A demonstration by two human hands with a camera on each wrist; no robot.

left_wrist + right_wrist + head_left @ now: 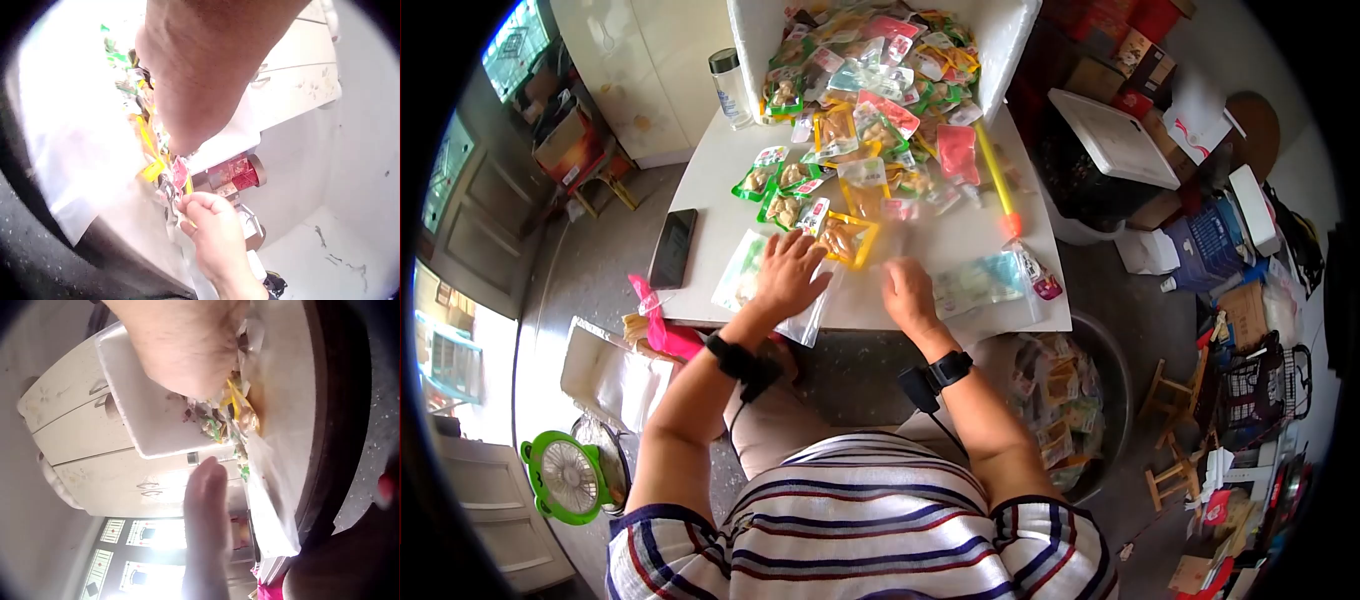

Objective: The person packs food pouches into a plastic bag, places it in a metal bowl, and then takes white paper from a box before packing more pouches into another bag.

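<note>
My left hand (pixel 790 275) lies palm down with its fingers spread over a clear plastic bag (pixel 745 275) at the table's front edge. Its fingertips reach beside a yellow-edged snack packet (pixel 840 240). To the right, my right hand (pixel 912 295) has curled fingers, with a blur in front of them. In the left wrist view, the right hand's thumb and forefinger pinch a small shiny packet (pixel 169 197). Green-edged snack packets (pixel 783 208) lie beyond the left hand. The clear bag (pixel 275 494) also shows beneath the hands in the right wrist view.
A white foam box (pixel 1012 50) at the back spills a heap of packets onto the table. A yellow stick (pixel 997 175), a flat bluish bag (pixel 980 285) and a purple packet (pixel 1045 283) lie right. Left are a phone (pixel 673 248) and a bottle (pixel 730 90).
</note>
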